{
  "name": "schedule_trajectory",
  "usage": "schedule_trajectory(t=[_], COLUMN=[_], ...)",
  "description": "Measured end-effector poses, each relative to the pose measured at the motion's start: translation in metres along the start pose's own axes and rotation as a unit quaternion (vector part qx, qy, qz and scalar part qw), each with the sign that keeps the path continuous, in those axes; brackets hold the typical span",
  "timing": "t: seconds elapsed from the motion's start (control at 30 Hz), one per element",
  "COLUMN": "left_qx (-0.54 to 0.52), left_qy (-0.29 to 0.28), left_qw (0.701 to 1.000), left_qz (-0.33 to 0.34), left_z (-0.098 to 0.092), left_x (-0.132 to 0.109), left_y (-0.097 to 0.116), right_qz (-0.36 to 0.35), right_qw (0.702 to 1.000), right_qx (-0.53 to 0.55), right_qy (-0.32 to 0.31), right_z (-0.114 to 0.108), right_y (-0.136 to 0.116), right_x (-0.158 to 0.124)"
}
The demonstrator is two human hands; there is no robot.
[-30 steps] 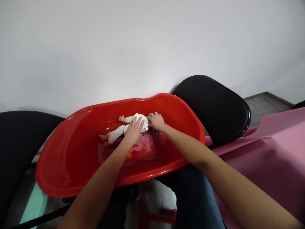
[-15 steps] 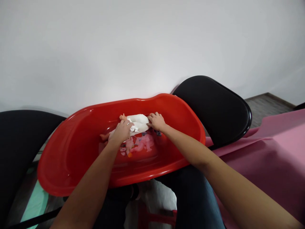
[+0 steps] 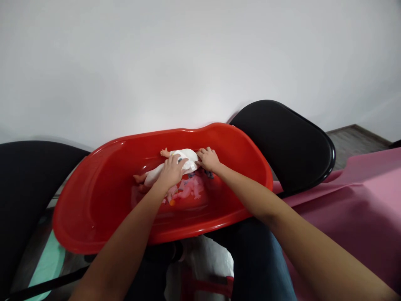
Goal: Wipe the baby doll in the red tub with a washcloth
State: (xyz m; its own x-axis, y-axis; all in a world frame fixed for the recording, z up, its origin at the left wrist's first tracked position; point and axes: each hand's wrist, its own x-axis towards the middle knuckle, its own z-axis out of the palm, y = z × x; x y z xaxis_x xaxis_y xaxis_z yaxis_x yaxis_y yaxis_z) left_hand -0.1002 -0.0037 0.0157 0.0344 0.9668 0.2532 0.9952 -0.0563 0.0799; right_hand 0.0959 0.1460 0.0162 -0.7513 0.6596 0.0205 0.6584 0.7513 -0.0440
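A baby doll in white clothes (image 3: pixel 156 174) lies inside a red plastic baby tub (image 3: pixel 100 200), feet to the left. My left hand (image 3: pixel 172 170) rests on the doll's middle, fingers spread flat over the white cloth. My right hand (image 3: pixel 209 159) sits at the doll's head end, fingers curled around it; the head itself is hidden. A pink cartoon baby picture (image 3: pixel 188 190) is printed on the tub's floor under the doll.
Black chair backs stand to the right (image 3: pixel 288 144) and left (image 3: pixel 28 179) of the tub. A pink cloth (image 3: pixel 360 200) covers the surface at the right. My dark trousers (image 3: pixel 257 259) and a white bag (image 3: pixel 206 263) show below the tub.
My left hand slid left along the doll's legs, then came back onto its middle. The right hand stayed at the head end.
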Motion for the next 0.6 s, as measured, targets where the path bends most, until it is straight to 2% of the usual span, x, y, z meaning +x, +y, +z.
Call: schedule_trajectory(t=[0.1,0.27,0.43,0.6], left_qx=[0.026,0.055,0.075,0.076], left_qy=[-0.052,-0.108,-0.109,-0.111], left_qw=[0.997,0.993,0.988,0.987], left_qz=[0.042,0.0,-0.082,-0.089], left_z=[0.003,-0.011,-0.019,-0.017], left_x=[-0.004,-0.006,-0.007,-0.007], left_y=[0.004,-0.009,-0.018,-0.017], right_qz=[0.001,0.003,0.018,-0.009], right_qw=[1.0,1.0,0.999,0.999], right_qx=[0.003,0.014,0.027,0.043], right_qy=[0.004,0.002,0.009,0.015], right_z=[0.0,0.001,0.002,0.003], right_y=[0.0,0.001,0.004,0.012], right_x=[0.0,0.001,0.0,-0.003])
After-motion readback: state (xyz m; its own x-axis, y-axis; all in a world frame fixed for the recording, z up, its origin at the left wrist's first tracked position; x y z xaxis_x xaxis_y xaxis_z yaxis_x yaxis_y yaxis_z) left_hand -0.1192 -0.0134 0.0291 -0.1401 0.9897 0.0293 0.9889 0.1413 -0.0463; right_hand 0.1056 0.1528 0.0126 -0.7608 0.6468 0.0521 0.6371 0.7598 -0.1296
